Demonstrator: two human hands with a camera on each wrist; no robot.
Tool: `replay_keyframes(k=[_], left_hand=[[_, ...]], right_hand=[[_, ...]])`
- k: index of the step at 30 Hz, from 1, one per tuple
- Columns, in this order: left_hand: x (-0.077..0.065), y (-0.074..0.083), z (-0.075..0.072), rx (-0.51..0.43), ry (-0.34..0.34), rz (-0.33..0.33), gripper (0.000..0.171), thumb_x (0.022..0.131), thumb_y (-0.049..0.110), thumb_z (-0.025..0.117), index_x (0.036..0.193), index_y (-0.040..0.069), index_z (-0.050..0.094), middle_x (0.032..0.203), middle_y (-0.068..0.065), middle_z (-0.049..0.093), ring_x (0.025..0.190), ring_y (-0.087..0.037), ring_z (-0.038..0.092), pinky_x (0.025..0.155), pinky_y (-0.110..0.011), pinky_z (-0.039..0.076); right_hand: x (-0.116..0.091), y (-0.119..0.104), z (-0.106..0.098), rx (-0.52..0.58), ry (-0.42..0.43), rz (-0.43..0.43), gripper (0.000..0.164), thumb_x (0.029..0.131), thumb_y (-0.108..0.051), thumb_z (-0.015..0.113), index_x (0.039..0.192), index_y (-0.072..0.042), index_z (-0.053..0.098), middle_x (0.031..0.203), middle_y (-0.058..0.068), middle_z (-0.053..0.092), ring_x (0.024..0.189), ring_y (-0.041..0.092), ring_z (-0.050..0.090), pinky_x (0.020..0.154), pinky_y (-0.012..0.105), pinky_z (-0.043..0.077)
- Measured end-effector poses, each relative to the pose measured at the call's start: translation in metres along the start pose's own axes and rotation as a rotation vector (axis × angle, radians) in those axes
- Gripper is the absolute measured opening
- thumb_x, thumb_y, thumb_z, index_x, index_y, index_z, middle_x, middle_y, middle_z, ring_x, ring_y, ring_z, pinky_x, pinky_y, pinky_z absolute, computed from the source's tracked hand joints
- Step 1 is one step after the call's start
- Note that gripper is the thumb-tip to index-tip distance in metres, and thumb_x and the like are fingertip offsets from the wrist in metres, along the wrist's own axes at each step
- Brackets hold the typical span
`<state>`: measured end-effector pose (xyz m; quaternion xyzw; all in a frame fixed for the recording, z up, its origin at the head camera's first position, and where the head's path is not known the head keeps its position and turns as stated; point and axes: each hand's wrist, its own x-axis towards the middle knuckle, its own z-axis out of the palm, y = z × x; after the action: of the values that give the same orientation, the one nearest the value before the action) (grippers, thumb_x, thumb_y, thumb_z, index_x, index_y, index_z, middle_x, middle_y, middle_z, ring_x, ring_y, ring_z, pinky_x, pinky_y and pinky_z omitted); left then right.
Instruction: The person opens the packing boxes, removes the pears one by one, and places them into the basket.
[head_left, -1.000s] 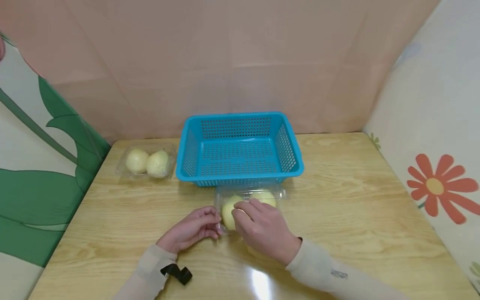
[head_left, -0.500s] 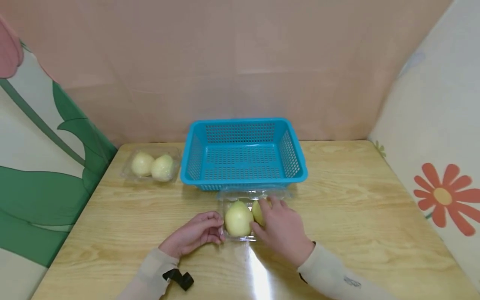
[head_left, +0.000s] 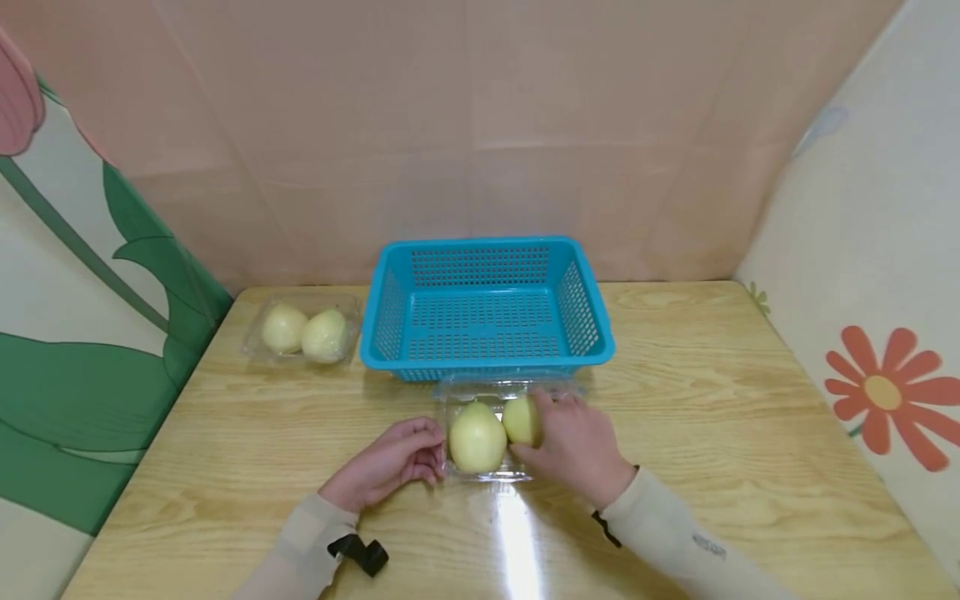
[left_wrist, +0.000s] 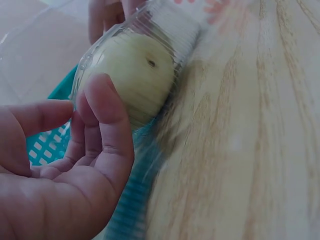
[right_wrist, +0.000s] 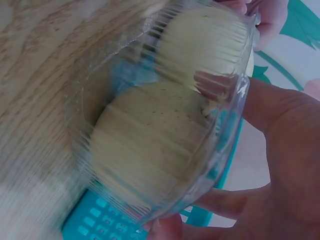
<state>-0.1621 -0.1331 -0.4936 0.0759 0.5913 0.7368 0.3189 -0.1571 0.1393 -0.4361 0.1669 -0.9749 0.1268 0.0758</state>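
In the head view an open clear plastic clamshell box (head_left: 487,477) holds two pale yellow-green pears, a left pear (head_left: 477,439) and a right pear (head_left: 521,419). Its lid leans back by the blue basket (head_left: 487,364). My left hand (head_left: 393,467) pinches the box's left rim, with thumb and fingertips at the plastic edge in the left wrist view. From the right, my right hand (head_left: 581,454) grips the right pear, which still sits in the box. Through the ribbed plastic, the right wrist view shows the thumb (right_wrist: 220,85) reaching inside beside this speckled pear (right_wrist: 150,140).
A second clear box with two pears (head_left: 303,333) stands at the back left, beside the basket. The wooden table (head_left: 712,400) meets a pink backdrop behind and a flower-painted wall on the right. A black strap (head_left: 358,554) hangs from the left sleeve.
My right hand has moved right, from over the left pear to the right pear, and now grips it. The left pear has come into full view. The left hand stays on the rim.
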Motion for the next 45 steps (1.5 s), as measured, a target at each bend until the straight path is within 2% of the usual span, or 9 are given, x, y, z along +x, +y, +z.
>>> replay_keyframes(k=[9,17,20,26,29,33,40,45], left_hand=[[0.001,0.001,0.002,0.017,0.027,-0.004,0.011,0.104,0.015,0.048,0.098,0.007,0.053,0.088,-0.004,0.058,0.074,-0.013,0.059,0.066,-0.024,0.053],[0.001,-0.001,0.003,0.014,0.052,0.006,0.01,0.102,0.014,0.05,0.098,0.006,0.054,0.086,-0.003,0.058,0.072,-0.012,0.059,0.064,-0.023,0.052],[0.002,-0.001,0.003,0.013,0.052,0.008,0.01,0.102,0.015,0.051,0.097,0.006,0.054,0.085,-0.003,0.058,0.071,-0.012,0.059,0.064,-0.023,0.053],[0.002,0.001,0.004,0.022,0.055,0.023,0.01,0.102,0.014,0.051,0.097,0.005,0.053,0.085,-0.004,0.057,0.072,-0.012,0.058,0.063,-0.023,0.052],[0.001,0.002,0.004,0.025,0.064,0.026,0.009,0.101,0.013,0.051,0.097,0.005,0.053,0.084,-0.004,0.057,0.072,-0.012,0.057,0.063,-0.023,0.052],[0.001,0.002,0.005,0.023,0.07,0.023,0.008,0.101,0.012,0.051,0.097,0.005,0.053,0.084,-0.004,0.057,0.071,-0.012,0.057,0.062,-0.023,0.052],[0.001,0.002,0.005,0.024,0.077,0.024,0.008,0.101,0.012,0.051,0.097,0.005,0.052,0.084,-0.004,0.057,0.072,-0.012,0.059,0.062,-0.023,0.052],[0.001,0.002,0.005,0.024,0.081,0.02,0.008,0.101,0.012,0.051,0.097,0.005,0.052,0.084,-0.004,0.057,0.072,-0.012,0.059,0.062,-0.023,0.052]], right_hand=[[0.003,0.001,0.002,-0.016,0.001,-0.026,0.056,0.065,-0.047,0.088,0.1,-0.014,0.059,0.074,0.001,0.059,0.064,0.019,0.056,0.044,0.028,0.039],[0.005,0.003,0.007,0.02,-0.009,-0.01,0.045,0.067,-0.045,0.08,0.092,-0.017,0.056,0.067,-0.003,0.052,0.06,0.016,0.05,0.043,0.027,0.037],[0.005,0.005,0.007,0.046,-0.028,-0.002,0.047,0.066,-0.045,0.079,0.096,-0.016,0.057,0.068,-0.003,0.052,0.06,0.015,0.049,0.043,0.027,0.037],[0.003,0.008,0.003,0.075,-0.053,-0.002,0.061,0.066,-0.047,0.081,0.112,-0.011,0.064,0.076,0.0,0.057,0.064,0.014,0.05,0.046,0.026,0.039],[0.002,0.008,-0.001,0.085,-0.044,-0.011,0.062,0.066,-0.046,0.081,0.114,-0.011,0.065,0.078,0.0,0.059,0.066,0.013,0.05,0.047,0.026,0.04],[0.0,0.008,-0.01,0.112,-0.041,-0.023,0.06,0.067,-0.046,0.081,0.116,-0.013,0.067,0.08,-0.001,0.061,0.065,0.012,0.05,0.047,0.026,0.04],[-0.005,0.01,-0.025,0.177,-0.045,-0.05,0.058,0.07,-0.047,0.081,0.121,-0.023,0.066,0.098,-0.005,0.066,0.069,0.009,0.052,0.051,0.025,0.042],[-0.011,0.014,-0.035,0.203,-0.085,-0.037,0.058,0.07,-0.046,0.081,0.121,-0.023,0.066,0.087,-0.01,0.061,0.065,0.007,0.05,0.051,0.025,0.041]])
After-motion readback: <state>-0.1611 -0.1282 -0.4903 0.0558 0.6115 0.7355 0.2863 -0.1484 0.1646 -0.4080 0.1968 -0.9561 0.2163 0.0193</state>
